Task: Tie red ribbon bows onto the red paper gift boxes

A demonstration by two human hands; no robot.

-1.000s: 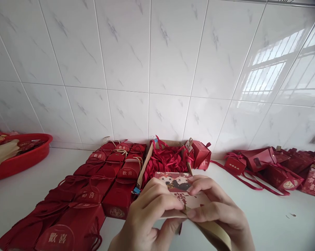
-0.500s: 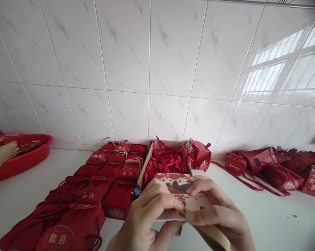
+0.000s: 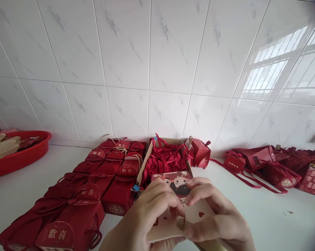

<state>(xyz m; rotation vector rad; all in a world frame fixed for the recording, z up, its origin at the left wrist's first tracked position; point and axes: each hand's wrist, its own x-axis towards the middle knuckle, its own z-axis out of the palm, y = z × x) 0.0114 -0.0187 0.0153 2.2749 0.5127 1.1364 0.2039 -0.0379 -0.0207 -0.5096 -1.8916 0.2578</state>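
The left hand (image 3: 147, 214) holds a printed packet (image 3: 202, 207), its fingers curled over the near part of the face and its thumb partly hidden beneath. The right hand (image 3: 221, 218) has its thumb and fingers on the packet's other side, held narrow; whether it also grips the olive ribbon (image 3: 212, 245) below cannot be determined. The packet, cream with red hearts and a pictured couple, is positioned between both hands, in front of a carton (image 3: 143, 164) containing red ribbons (image 3: 167, 158). A blue clip (image 3: 135, 188) is fixed at the carton's near left corner. Rows of red boxes (image 3: 80, 216) stand to the left. Further left, another person's hand (image 3: 3, 148) is at a red basin (image 3: 29, 156). Additional red packages (image 3: 281, 176) lie to the right on the white table (image 3: 261, 219).
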